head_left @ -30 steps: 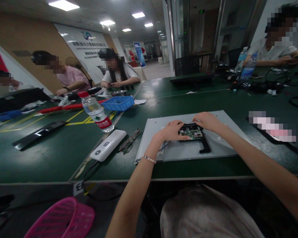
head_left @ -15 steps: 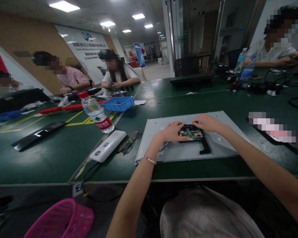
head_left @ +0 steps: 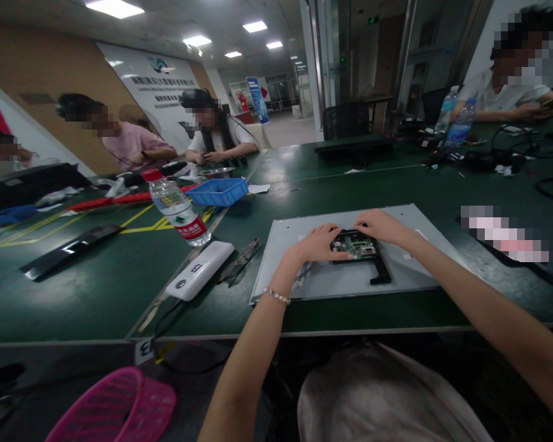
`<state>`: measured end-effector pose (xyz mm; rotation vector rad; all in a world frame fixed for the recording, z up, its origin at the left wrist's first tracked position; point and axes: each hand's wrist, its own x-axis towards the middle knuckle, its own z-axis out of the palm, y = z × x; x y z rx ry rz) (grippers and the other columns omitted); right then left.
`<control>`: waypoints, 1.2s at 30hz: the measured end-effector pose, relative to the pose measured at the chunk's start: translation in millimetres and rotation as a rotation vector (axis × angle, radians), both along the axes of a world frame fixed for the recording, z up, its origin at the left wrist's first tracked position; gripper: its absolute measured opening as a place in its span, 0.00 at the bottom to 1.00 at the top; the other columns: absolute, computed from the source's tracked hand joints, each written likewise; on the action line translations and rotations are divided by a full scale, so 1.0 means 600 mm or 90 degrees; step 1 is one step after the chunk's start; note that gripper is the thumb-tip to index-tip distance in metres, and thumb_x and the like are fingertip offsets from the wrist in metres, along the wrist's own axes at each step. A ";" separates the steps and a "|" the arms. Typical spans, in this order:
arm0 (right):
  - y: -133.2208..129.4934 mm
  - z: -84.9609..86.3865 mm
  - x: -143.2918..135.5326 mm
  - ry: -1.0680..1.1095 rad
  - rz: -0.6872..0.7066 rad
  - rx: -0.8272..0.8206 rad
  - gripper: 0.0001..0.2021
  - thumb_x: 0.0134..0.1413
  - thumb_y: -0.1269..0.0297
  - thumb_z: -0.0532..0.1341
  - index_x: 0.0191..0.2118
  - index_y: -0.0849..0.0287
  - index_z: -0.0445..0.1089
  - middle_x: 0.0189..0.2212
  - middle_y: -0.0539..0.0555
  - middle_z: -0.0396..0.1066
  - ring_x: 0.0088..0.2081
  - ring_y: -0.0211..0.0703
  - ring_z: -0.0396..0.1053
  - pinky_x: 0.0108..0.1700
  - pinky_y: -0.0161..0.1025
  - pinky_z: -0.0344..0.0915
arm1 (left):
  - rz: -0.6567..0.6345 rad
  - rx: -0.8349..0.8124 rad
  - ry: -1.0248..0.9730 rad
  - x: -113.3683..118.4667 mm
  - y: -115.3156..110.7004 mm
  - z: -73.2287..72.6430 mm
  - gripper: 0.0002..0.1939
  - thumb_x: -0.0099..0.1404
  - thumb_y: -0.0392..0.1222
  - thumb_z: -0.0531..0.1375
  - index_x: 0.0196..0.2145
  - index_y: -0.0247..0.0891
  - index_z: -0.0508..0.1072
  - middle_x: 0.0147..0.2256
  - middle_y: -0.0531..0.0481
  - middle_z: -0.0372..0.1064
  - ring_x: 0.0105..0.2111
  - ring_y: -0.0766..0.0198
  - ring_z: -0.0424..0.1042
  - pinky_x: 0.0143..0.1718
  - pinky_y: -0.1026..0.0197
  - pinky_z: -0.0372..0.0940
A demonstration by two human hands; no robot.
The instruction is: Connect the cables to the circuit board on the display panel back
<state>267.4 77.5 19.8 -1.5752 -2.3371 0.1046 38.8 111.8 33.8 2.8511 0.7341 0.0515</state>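
A green circuit board (head_left: 360, 247) sits in a black plastic frame (head_left: 381, 270) on a large grey metal panel (head_left: 415, 279). My left hand (head_left: 319, 243) is at the left side of the frame, fingers curled over its far edge and thumb across its near left corner, holding it. At the far edge of the board, my right hand (head_left: 381, 224) has its fingertips pinched together. What lies between those fingertips is too small to make out. A thin cable runs under my left wrist, partly hidden.
Left of the panel lie eyeglasses (head_left: 239, 263), a white power bank (head_left: 200, 270) and a water bottle (head_left: 179, 212). Beyond is a blue tray (head_left: 219, 193). A phone (head_left: 502, 236) lies to the right. Below the table edge stands a pink basket (head_left: 120, 405). Several people sit around.
My right hand has shifted slightly left along the frame's far edge. My left hand stays put. Across the table, the person in pink has moved an arm.
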 end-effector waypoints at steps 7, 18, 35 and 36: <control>-0.030 0.050 0.031 0.030 -0.075 0.013 0.15 0.60 0.63 0.53 0.41 0.60 0.77 0.42 0.57 0.76 0.44 0.49 0.72 0.49 0.41 0.65 | 0.019 0.016 0.003 -0.001 -0.006 0.004 0.45 0.57 0.71 0.53 0.62 0.38 0.54 0.61 0.37 0.53 0.61 0.46 0.53 0.59 0.48 0.50; -0.078 -0.009 0.152 0.080 -0.164 -0.195 0.18 0.47 0.63 0.62 0.46 0.59 0.74 0.42 0.57 0.76 0.42 0.51 0.73 0.44 0.43 0.69 | -0.005 0.088 -0.008 0.010 -0.027 0.014 0.42 0.62 0.68 0.50 0.63 0.36 0.53 0.64 0.38 0.48 0.64 0.48 0.46 0.62 0.48 0.43; -0.099 -0.008 0.145 0.369 -0.189 -0.337 0.16 0.49 0.58 0.63 0.43 0.57 0.75 0.37 0.55 0.77 0.36 0.47 0.74 0.37 0.40 0.70 | -0.056 0.173 -0.032 0.020 -0.047 0.022 0.35 0.66 0.63 0.47 0.63 0.37 0.54 0.62 0.40 0.52 0.63 0.52 0.48 0.62 0.51 0.44; -0.102 -0.003 0.135 0.407 -0.181 -0.355 0.15 0.48 0.57 0.63 0.41 0.58 0.75 0.36 0.56 0.77 0.37 0.47 0.74 0.37 0.40 0.70 | -0.064 0.173 -0.036 0.022 -0.049 0.023 0.35 0.67 0.63 0.47 0.62 0.37 0.55 0.62 0.40 0.53 0.63 0.52 0.49 0.62 0.51 0.45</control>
